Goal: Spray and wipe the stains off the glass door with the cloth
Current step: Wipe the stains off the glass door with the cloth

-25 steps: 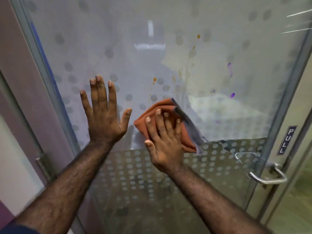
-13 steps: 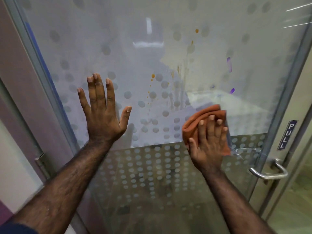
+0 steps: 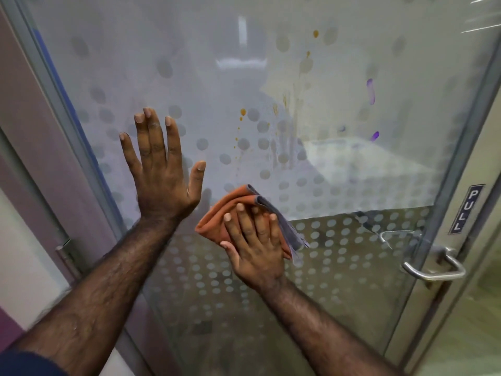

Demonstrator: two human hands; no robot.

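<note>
Cloth [image 3: 217,221] pinned on glass door [image 3: 352,164] under flat right hand [image 3: 254,248]; left hand [image 3: 160,169] splayed (sign [image 3: 466,210] reads PULL).

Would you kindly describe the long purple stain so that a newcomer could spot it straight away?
Start at the glass door and find the metal handle on its right edge. Look well above the handle, near that same edge, to the long purple stain. It is an upright smear, unlike the small purple blob below it and the orange spots further left.

Head view — close, facing door [image 3: 339,77].
</note>
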